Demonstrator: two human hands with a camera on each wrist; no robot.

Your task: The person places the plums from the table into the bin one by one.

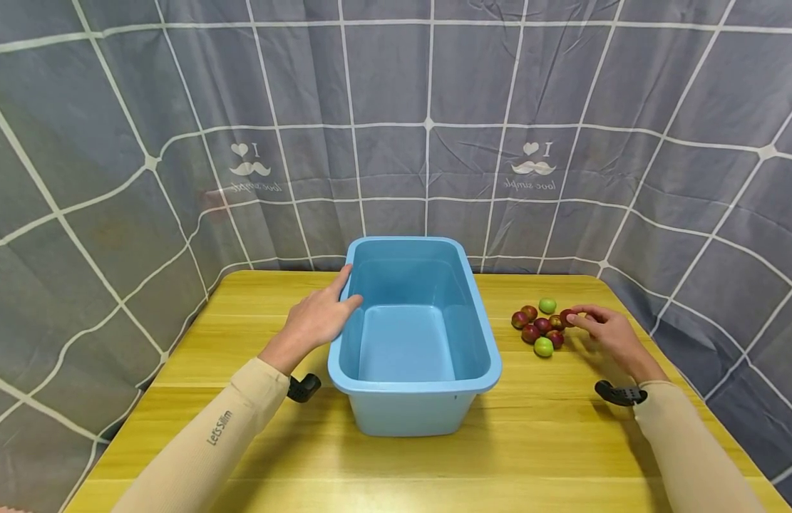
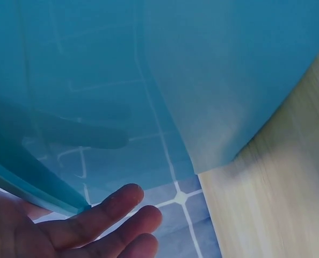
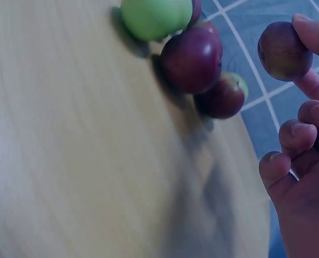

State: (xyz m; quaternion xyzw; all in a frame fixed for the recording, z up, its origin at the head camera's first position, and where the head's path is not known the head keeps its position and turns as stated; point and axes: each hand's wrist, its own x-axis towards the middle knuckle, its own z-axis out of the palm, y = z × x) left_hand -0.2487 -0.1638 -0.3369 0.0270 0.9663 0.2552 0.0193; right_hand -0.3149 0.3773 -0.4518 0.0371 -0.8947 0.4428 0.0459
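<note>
A deep light-blue plastic basin point(image 1: 415, 387) stands on the table. My left hand point(image 1: 315, 317) rests at its left rim, the thumb over the inner side and the straight fingers outside. In the left wrist view those fingers point(image 2: 103, 209) extend beside the bluish wall. My right hand point(image 1: 607, 335) pinches a dark red plum point(image 3: 283, 51) between thumb and forefinger, the other fingers curled loosely. Close to it lie several more dark red plums point(image 1: 530, 333), with a green fruit point(image 1: 544, 347) at the near side and another green fruit point(image 1: 547, 306) at the far side.
The yellow wood-grain table point(image 1: 267, 442) meets a grey curtain point(image 1: 396, 164) with white grid lines at the back and sides. The fruit cluster sits right of the basin, toward the table's right edge. Black camera mounts point(image 1: 620, 393) stick out from both wrists.
</note>
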